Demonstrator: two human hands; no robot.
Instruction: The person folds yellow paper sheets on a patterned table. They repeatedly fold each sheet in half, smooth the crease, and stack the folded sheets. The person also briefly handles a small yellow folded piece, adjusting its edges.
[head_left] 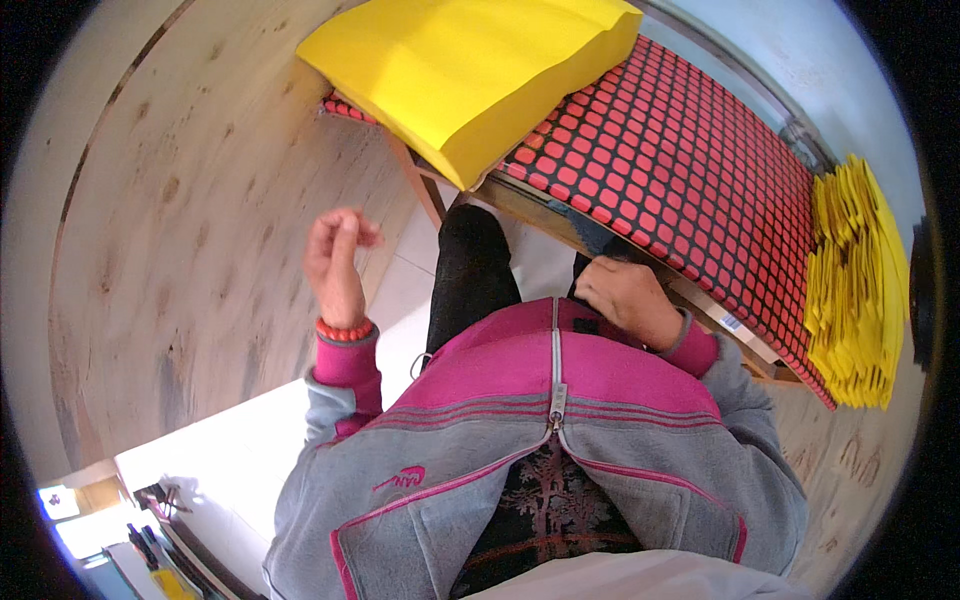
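Note:
My left hand, with a red bead bracelet at the wrist, is raised to the left of my knee. Its fingers are loosely curled toward the thumb, and no object shows in them. My right hand rests low over my lap, close to the table's near edge. Its fingers are curled in, and whatever they may hold is hidden. Beyond both hands, a stack of large yellow paper sheets lies on a table covered in red and black patterned cloth. The stack's near corner overhangs the table edge.
A bundle of folded yellow paper pieces sits at the table's right end, against the pale wall. On the left is a broad wooden panel. Some blue material shows under the table edge. White floor shows lower left.

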